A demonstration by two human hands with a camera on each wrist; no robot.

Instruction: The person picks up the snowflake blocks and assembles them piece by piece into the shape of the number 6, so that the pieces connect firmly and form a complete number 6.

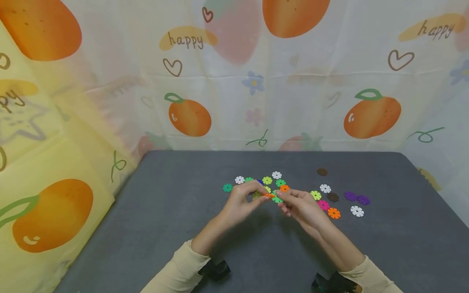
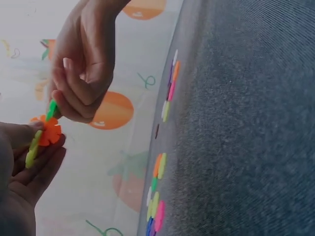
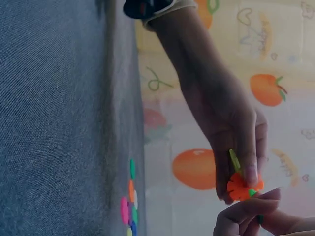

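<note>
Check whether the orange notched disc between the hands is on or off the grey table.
Off; wrist views show the left hand holding the orange disc above the table.

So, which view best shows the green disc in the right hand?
The head view: there the green disc shows much of its face, pinched by the right hand. The left wrist view shows it nearly edge-on; the right wrist view, only small green bits near the fingers.
</note>
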